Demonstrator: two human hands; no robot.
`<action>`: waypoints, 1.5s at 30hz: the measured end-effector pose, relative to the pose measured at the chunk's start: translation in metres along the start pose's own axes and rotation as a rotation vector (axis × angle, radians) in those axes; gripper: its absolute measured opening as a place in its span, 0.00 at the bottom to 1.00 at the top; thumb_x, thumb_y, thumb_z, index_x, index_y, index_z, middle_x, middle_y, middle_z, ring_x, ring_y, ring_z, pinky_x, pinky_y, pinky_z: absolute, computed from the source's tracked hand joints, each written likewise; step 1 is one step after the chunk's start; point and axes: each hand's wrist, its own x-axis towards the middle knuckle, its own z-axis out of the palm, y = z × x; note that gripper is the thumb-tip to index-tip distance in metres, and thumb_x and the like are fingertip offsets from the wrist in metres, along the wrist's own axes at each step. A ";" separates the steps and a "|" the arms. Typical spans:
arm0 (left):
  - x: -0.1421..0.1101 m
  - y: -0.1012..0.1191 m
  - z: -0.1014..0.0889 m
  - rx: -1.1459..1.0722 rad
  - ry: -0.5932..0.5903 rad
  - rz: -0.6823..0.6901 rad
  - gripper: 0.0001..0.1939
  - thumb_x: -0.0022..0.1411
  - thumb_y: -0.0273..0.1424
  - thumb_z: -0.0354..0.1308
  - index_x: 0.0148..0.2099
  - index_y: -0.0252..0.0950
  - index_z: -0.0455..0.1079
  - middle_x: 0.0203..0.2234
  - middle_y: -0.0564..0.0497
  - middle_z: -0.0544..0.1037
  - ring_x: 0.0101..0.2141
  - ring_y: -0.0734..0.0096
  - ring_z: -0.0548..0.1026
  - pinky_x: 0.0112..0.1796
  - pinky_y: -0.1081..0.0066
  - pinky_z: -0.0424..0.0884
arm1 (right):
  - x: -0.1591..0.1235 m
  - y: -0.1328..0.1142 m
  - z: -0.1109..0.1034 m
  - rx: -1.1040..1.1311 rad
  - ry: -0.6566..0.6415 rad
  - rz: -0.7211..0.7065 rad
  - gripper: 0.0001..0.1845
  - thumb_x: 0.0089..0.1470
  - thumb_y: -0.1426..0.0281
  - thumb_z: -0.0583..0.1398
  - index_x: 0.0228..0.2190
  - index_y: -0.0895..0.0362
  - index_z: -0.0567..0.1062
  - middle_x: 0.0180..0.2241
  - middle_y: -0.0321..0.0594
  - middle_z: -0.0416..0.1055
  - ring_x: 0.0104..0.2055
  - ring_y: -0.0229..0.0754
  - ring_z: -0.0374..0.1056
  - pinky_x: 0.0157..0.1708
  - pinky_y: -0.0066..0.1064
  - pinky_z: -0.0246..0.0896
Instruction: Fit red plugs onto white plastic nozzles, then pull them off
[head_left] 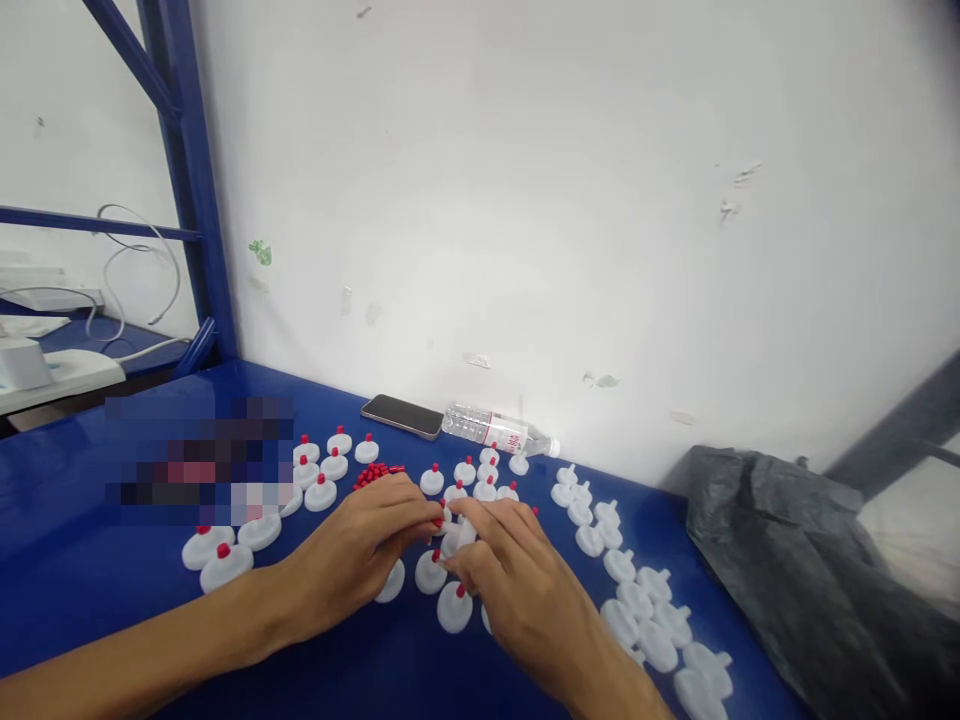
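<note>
My left hand (pixel 367 535) is closed, its fingertips pinching a small red cap (pixel 439 521). Right beside it, my right hand (pixel 517 575) grips a white round lid with a spout (pixel 466 532), partly hidden by the fingers. The two sets of fingertips almost meet; whether cap and spout touch I cannot tell. Beyond my left hand lies a pile of loose red caps (pixel 371 474). White lids wearing red caps, such as the one in front (pixel 454 608), stand around both hands. To the right, several white lids with bare spouts (pixel 619 566) lie in a slanting band.
A phone (pixel 403 416) and a clear plastic bottle (pixel 499 430) lie on the blue table (pixel 300 690) along the wall. At the right edge sits a dark plastic bag (pixel 780 560). A blue metal post (pixel 196 180) rises at the left. A pixelated patch covers part of the left.
</note>
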 end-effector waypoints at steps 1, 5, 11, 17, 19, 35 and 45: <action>-0.001 0.000 0.000 -0.001 -0.003 0.010 0.09 0.72 0.26 0.50 0.46 0.41 0.70 0.32 0.52 0.75 0.32 0.69 0.70 0.35 0.68 0.67 | 0.001 -0.001 0.000 -0.005 0.007 -0.008 0.09 0.62 0.77 0.54 0.34 0.55 0.71 0.48 0.46 0.77 0.47 0.45 0.73 0.48 0.39 0.69; 0.000 0.004 -0.003 0.012 0.007 0.007 0.09 0.70 0.23 0.49 0.40 0.39 0.69 0.26 0.54 0.71 0.28 0.70 0.66 0.30 0.68 0.63 | 0.004 -0.005 0.000 0.015 0.047 -0.029 0.08 0.60 0.78 0.55 0.33 0.55 0.72 0.46 0.48 0.77 0.47 0.45 0.71 0.48 0.39 0.70; 0.004 0.012 -0.009 -0.021 -0.025 -0.045 0.12 0.69 0.23 0.48 0.32 0.40 0.66 0.23 0.54 0.69 0.26 0.70 0.66 0.28 0.68 0.61 | 0.004 -0.009 0.002 0.057 0.058 -0.008 0.07 0.60 0.77 0.56 0.33 0.54 0.73 0.45 0.47 0.76 0.47 0.45 0.71 0.48 0.39 0.71; 0.003 0.013 -0.007 -0.053 -0.062 -0.129 0.13 0.69 0.26 0.48 0.32 0.41 0.68 0.23 0.53 0.72 0.26 0.69 0.69 0.29 0.67 0.64 | 0.005 -0.009 0.003 0.037 0.015 -0.042 0.08 0.60 0.77 0.56 0.34 0.54 0.73 0.46 0.48 0.77 0.48 0.45 0.71 0.49 0.39 0.70; 0.005 0.012 -0.006 -0.051 -0.065 -0.164 0.12 0.71 0.29 0.48 0.37 0.41 0.72 0.25 0.54 0.74 0.26 0.69 0.71 0.30 0.68 0.66 | 0.006 -0.004 0.002 0.012 -0.022 -0.036 0.10 0.61 0.77 0.55 0.37 0.54 0.74 0.46 0.46 0.77 0.46 0.46 0.71 0.48 0.40 0.71; 0.001 -0.044 -0.010 0.593 -0.171 -0.289 0.12 0.70 0.29 0.51 0.46 0.39 0.76 0.37 0.46 0.74 0.40 0.58 0.68 0.35 0.64 0.67 | -0.041 0.076 0.007 -0.029 -0.218 0.502 0.18 0.67 0.67 0.51 0.53 0.55 0.74 0.51 0.48 0.77 0.55 0.53 0.71 0.55 0.50 0.67; 0.002 -0.043 -0.010 0.608 -0.277 -0.361 0.12 0.68 0.28 0.54 0.41 0.41 0.79 0.36 0.46 0.73 0.40 0.58 0.69 0.33 0.66 0.66 | -0.037 0.075 0.006 0.060 -0.299 0.457 0.18 0.69 0.71 0.47 0.45 0.50 0.76 0.40 0.41 0.80 0.42 0.45 0.77 0.42 0.42 0.72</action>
